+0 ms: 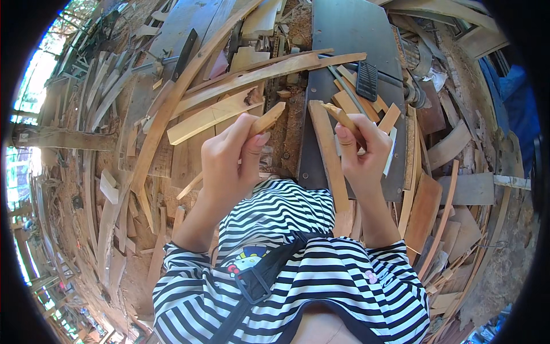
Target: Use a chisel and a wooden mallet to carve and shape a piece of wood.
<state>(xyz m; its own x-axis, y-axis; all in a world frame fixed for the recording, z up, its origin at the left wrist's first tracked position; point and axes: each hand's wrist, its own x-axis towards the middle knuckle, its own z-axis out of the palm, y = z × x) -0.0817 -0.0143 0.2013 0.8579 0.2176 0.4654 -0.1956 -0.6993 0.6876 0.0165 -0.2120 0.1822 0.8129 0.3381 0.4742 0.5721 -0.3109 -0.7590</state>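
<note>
The head view is showing timber scraps (421, 206) spreading around the person, with a dark tabletop (355, 34) standing among them. Black-and-white striped clothing (344, 264) is filling the lower middle, carrying a printed cartoon figure (247, 261) and, on the right side of the chest, a small pink motif (372, 277) beside a mark too small to read. A black strap (255, 284) with a buckle is crossing it. A long bent strip (163, 129) is running up the left side, and a pale board (215, 117) with a dark knot is lying just right of it. A flat wooden strip (329, 155) is resting along the tabletop's near left part. The left hand (226, 155) and right hand (365, 146) are hovering at the middle, fingers closing around one piece each. A black ridged block (366, 80) is sitting beyond the right hand. The left stick (267, 118), tan and tapering, is pointing up and right; the right stick (342, 117), yellowish with a rough, splintery end, is pointing up and left. Their tips are facing each other, staying apart.
</note>
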